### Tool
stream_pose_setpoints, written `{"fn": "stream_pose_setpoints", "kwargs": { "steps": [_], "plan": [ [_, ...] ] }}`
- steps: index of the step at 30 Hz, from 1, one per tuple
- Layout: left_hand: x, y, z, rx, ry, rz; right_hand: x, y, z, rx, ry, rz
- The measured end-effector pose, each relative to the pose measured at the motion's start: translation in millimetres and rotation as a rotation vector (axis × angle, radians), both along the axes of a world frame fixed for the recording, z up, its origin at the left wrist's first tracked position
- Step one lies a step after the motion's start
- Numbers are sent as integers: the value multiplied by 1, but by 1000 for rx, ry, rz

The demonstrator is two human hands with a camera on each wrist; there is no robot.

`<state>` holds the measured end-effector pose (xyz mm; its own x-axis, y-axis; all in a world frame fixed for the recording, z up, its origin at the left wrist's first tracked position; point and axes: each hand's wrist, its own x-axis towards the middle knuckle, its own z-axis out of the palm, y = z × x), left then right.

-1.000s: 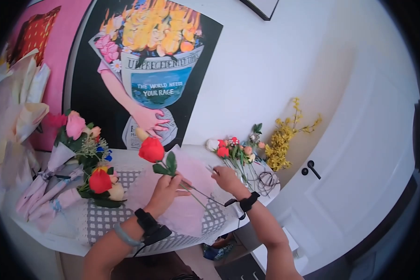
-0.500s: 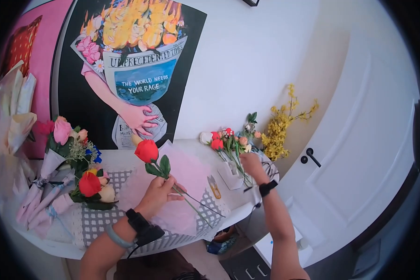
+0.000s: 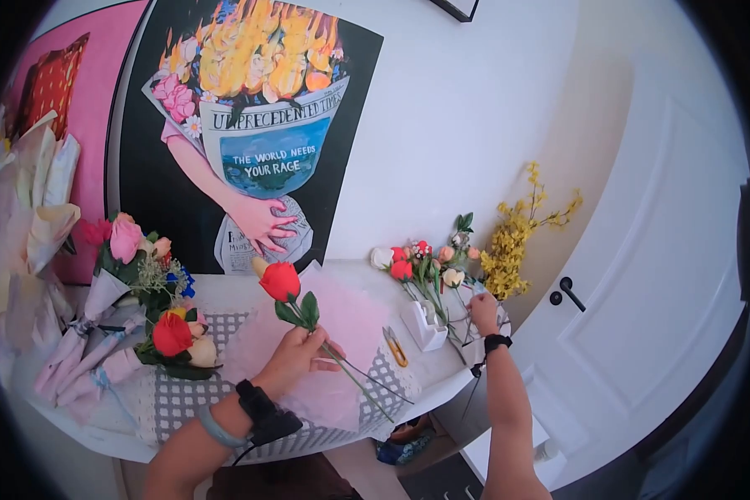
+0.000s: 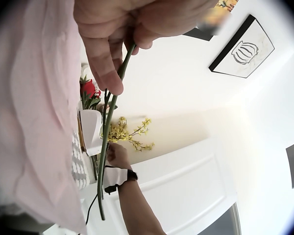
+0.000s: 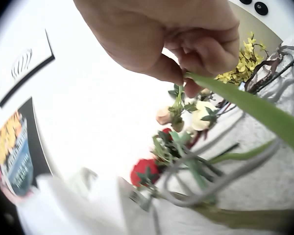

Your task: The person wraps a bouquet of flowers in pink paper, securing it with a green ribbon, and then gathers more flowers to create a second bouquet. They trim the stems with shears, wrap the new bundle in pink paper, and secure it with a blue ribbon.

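Note:
My left hand [image 3: 296,360] pinches the green stems of a red rose [image 3: 280,282] with a pale bud beside it, above pink wrapping paper [image 3: 354,312]. In the left wrist view the stems [image 4: 108,132] run down from the fingers of the left hand [image 4: 137,24]. At the table's right end, my right hand [image 3: 483,315] is among the loose flower stems. The right wrist view shows the right hand [image 5: 171,39] pinching a green stem [image 5: 245,103] between thumb and finger, near a cream rose [image 5: 202,115] and a red rose [image 5: 144,171].
Orange-handled scissors [image 3: 395,347] lie beside a white tape dispenser [image 3: 424,326]. Wrapped bouquets [image 3: 100,367] lie on the left, and yellow flowers [image 3: 512,250] stand at the back right. A patterned cloth [image 3: 183,408] lies under the pink paper.
The scissors, earlier at my right hand, lie on the table. My right hand has moved right to the loose stems and pinches one. My left hand keeps its grip on the rose.

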<state>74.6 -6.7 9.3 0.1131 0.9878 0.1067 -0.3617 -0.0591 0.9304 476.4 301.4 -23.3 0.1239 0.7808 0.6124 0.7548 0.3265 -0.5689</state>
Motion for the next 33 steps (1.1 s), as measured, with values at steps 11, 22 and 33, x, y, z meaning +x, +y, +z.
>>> {"fn": "stream_pose_setpoints", "kwargs": {
  "steps": [11,22,33],
  "plan": [
    [-4,4,-4,34,-50,-10,-154,-225,91,235,-93,583],
    [-4,1,0,123,-30,-39,-187,-272,56,164,-576,900],
    [-5,-2,2,100,49,83,-188,-262,60,45,-522,960]
  ]
}}
